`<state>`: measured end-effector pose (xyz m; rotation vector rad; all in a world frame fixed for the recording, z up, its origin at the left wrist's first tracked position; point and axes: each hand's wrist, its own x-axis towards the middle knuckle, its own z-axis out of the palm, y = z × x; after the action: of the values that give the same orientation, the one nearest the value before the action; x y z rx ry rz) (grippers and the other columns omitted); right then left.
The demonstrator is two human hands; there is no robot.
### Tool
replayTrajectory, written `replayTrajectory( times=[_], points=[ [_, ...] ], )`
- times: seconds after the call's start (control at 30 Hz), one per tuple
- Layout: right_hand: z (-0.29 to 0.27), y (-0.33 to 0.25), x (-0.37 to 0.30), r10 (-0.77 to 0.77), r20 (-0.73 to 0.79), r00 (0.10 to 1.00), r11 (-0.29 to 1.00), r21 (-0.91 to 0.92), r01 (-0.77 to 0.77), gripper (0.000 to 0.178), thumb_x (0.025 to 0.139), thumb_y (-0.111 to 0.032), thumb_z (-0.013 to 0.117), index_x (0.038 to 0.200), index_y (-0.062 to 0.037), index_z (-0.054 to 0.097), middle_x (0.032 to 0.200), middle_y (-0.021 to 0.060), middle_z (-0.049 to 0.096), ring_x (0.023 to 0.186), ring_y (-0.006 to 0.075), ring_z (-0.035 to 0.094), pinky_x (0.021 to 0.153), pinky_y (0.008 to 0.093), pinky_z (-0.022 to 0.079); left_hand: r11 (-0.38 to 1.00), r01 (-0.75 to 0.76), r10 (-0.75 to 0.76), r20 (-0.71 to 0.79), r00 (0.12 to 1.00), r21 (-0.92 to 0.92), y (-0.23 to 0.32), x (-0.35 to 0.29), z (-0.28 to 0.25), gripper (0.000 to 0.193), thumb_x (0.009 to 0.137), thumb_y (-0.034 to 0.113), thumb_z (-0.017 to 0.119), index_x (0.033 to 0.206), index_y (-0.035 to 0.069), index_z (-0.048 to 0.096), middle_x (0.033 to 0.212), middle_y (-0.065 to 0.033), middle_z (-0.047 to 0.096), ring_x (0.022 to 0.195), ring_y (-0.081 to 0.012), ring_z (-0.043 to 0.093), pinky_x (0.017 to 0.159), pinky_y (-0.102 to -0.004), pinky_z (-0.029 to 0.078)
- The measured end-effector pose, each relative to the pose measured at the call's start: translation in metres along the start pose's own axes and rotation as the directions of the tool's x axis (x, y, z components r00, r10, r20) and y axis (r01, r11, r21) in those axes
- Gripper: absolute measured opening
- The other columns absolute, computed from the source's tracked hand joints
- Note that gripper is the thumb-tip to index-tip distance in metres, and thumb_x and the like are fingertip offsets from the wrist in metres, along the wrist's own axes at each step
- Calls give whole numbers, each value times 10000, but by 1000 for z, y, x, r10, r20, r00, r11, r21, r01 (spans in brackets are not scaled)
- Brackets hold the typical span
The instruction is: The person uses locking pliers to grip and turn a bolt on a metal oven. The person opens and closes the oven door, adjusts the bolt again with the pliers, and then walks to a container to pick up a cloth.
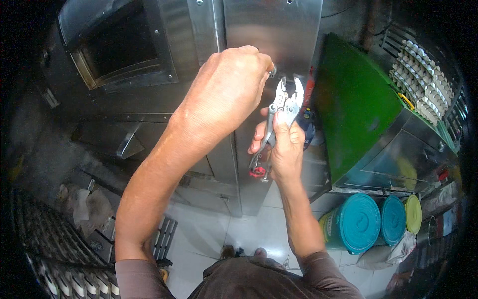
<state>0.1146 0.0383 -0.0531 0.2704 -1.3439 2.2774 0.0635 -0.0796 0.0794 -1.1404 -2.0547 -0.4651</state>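
My right hand [289, 144] is wrapped round the handles of a pair of silver locking pliers [288, 103]. Their jaws point away from me and stand apart, with nothing seen gripped between them. A red piece shows near the lower end of the handles. My left hand [231, 82] is closed in front of a tall stainless steel panel [271, 25], left of the plier jaws. At its fingertips a small shiny metal piece [272, 73] peeks out; its kind is hard to make out, and the back of the hand hides most of the fingers.
A steel oven-like unit with a dark window [122, 45] stands to the left. On the right is a green-sided cabinet [358, 109] with stacked egg trays [423, 79] on top. Teal-lidded buckets [360, 222] sit below it. Slatted racks [59, 244] stand at lower left.
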Motion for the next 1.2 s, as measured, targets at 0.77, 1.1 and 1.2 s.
replayTrajectory(
  times=[0.77, 1.1, 1.2],
  points=[
    [-5, -3, 5, 18, 14, 1000, 983, -181, -15, 297, 1069, -274, 515, 1115, 14, 571, 729, 87, 617, 557, 149, 607, 516, 289, 528, 999, 23, -26, -79, 997, -40, -1, -3, 14, 150, 890, 67, 689, 1021, -5, 684, 956, -171, 707, 870, -367, 699, 768, -417, 561],
    [-4, -2, 8, 8, 56, 998, 984, -176, 2, 288, 1069, -261, 518, 1071, 21, 576, 706, 68, 609, 546, 125, 586, 504, 268, 480, 993, -15, 21, -56, 998, 113, 3, -3, 18, 137, 898, 83, 679, 1020, 26, 655, 956, -151, 679, 845, -370, 682, 727, -452, 556],
    [-4, -1, 7, -6, 17, 1000, 982, -188, 9, 273, 1067, -258, 514, 1087, 7, 576, 721, 78, 609, 549, 137, 592, 512, 281, 510, 996, -12, 20, -78, 997, 93, 3, -4, 20, 132, 899, 81, 677, 1016, 27, 652, 954, -154, 675, 845, -376, 678, 724, -456, 555]
  ],
)
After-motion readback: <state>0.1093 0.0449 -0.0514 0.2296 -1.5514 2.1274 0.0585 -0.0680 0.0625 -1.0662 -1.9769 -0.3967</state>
